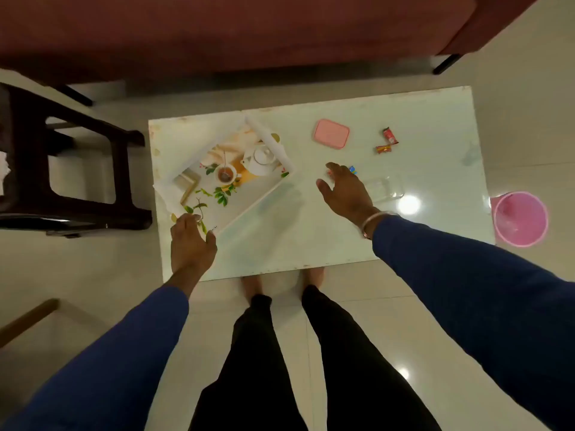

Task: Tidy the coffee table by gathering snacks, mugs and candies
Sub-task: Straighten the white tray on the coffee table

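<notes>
A white tray [273, 144] printed with a teapot picture lies turned diagonally on the left half of the white coffee table [435, 169]. My left hand [191, 244] grips the tray's near edge, fingers curled over the rim. My right hand [345, 191] hovers open above the table's middle, thumb spread. A small blue and red candy [352, 169] peeks out just beyond its fingers. Two red-wrapped candies [389, 135] [382, 149] lie farther right. A pink lid [331, 134] rests behind the hand. A clear plastic container [385, 188] stands right of the hand.
A pink bucket [520, 219] stands on the floor at the table's right end. A dark chair [71, 169] is left of the table. A maroon sofa [249, 32] runs along the far side. My legs are at the table's near edge.
</notes>
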